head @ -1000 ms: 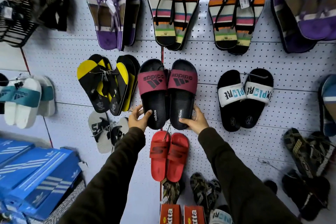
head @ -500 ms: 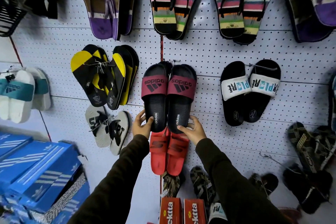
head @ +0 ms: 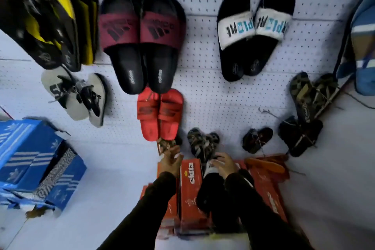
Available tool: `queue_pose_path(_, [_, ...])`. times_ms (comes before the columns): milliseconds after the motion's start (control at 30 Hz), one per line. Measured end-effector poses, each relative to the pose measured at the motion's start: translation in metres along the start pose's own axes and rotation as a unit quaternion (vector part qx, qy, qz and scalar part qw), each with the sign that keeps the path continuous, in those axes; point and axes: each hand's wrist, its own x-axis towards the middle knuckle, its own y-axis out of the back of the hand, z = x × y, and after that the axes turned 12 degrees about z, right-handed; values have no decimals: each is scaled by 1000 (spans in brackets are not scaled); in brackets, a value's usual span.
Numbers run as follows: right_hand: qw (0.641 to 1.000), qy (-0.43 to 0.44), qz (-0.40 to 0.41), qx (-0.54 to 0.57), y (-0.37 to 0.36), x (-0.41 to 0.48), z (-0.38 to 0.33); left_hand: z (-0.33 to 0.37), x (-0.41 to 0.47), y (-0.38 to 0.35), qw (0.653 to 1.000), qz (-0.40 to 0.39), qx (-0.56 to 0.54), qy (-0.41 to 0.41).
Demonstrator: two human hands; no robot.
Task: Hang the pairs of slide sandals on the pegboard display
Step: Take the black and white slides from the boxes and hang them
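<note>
The black slides with maroon straps [head: 140, 46] hang on the pegboard [head: 203, 91]. Both hands are low over red boxes [head: 190, 184] (picture blurred): left hand [head: 169, 161] fingers spread, empty; right hand [head: 224, 163] fingers curled on a white-strapped slide [head: 210, 169].

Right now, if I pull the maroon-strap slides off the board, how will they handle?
The maroon-strap slides look like thick moulded foam, so probably light and fairly stiff. They seem tied at the top, so they would likely come off together and swing. Both hands are low by the boxes.
</note>
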Motion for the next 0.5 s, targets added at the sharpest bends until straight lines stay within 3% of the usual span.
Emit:
queue_pose_path(133, [986,-80,62,-132,37,-1,66,-44,-21,-37,983,-117,128,67])
queue_pose_path(233, [971,-174,37,-161,48,-3,106,-68,-32,-59,955,-178,211,107])
queue_pose_path(400, [961,-261,-6,-93,41,1,153,-90,-35,-90,944,-192,235,128])
queue_pose_path(500, [960,-278,16,-18,37,2,166,-98,-28,-96,942,-169,228,178])
